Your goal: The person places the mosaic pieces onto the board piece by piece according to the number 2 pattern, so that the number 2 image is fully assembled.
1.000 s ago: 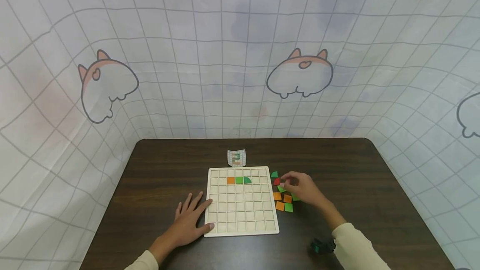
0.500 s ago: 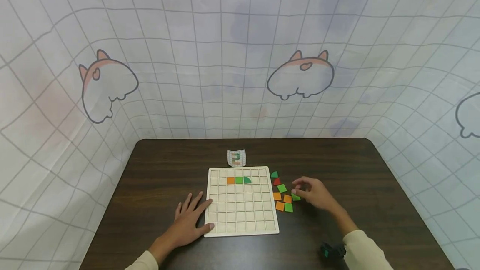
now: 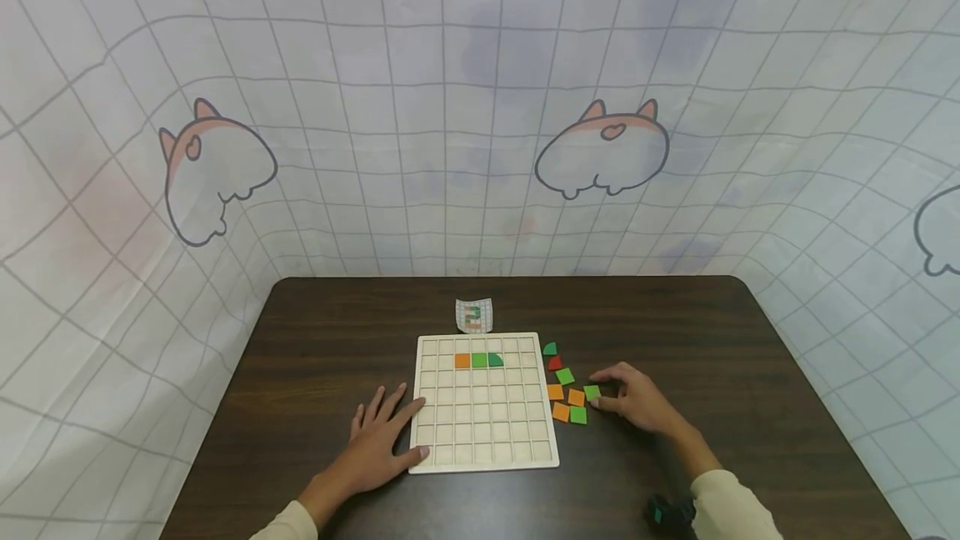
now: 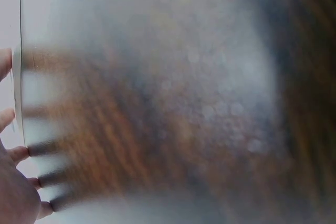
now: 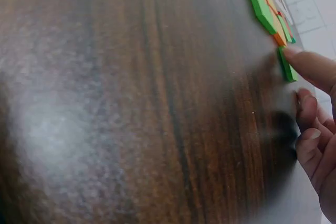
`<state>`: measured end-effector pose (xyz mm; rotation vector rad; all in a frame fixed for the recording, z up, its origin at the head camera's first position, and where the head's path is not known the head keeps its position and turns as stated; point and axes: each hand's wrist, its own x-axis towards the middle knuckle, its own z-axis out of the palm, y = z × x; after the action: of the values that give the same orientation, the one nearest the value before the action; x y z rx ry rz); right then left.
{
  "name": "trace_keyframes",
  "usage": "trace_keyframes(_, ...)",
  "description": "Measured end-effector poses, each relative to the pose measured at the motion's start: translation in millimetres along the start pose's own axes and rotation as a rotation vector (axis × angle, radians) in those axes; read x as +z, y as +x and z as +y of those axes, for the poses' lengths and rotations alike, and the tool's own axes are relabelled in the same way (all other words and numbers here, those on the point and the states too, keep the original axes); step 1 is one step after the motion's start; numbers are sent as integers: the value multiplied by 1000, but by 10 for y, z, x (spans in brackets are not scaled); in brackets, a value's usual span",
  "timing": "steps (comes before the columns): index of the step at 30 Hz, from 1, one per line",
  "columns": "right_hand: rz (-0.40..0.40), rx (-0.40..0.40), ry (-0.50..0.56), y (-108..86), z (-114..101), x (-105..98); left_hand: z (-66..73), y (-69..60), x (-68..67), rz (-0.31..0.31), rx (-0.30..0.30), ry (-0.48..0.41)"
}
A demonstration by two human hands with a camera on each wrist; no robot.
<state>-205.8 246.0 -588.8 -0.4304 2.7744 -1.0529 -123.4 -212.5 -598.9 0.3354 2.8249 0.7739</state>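
Note:
Beside the board's group of loose tiles, the right hand [image 3: 641, 400] has its thumb on a green square tile [image 3: 592, 392], with the index finger extended just behind it. The right wrist view shows a digit of the right hand [image 5: 320, 124] touching one end of that green tile [image 5: 287, 65], which lies flat on the table. Spread flat at the left side, the left hand [image 3: 375, 442] rests its thumb and a fingertip on the edge of the cream grid board [image 3: 483, 468]. The left wrist view catches the left hand [image 4: 16, 187] at its edge.
Orange [image 3: 462, 361], green [image 3: 478, 361] and dark green [image 3: 495, 360] tiles sit in one board row. Several loose tiles, including a red one [image 3: 555, 363], lie right of the board. A patterned card [image 3: 474, 317] lies behind it; a black object [image 3: 667, 515] is by the right sleeve.
The right hand has moved right and nearer from the red and green tiles to the outermost green square. That square has turned slightly. The left hand has stayed still.

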Motion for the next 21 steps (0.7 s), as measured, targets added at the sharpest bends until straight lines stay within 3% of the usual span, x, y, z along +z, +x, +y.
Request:
trace_keyframes(7,8,-32,-47,3,37,37,22,-16,-11,1,15,-5)
trace_keyframes(14,-49,-22,-65,3,20,21,-5,-3,12,4,13,1)
trace_keyframes(21,0,-24,-67,-5,64,45,-21,-3,18,12,17,-4)
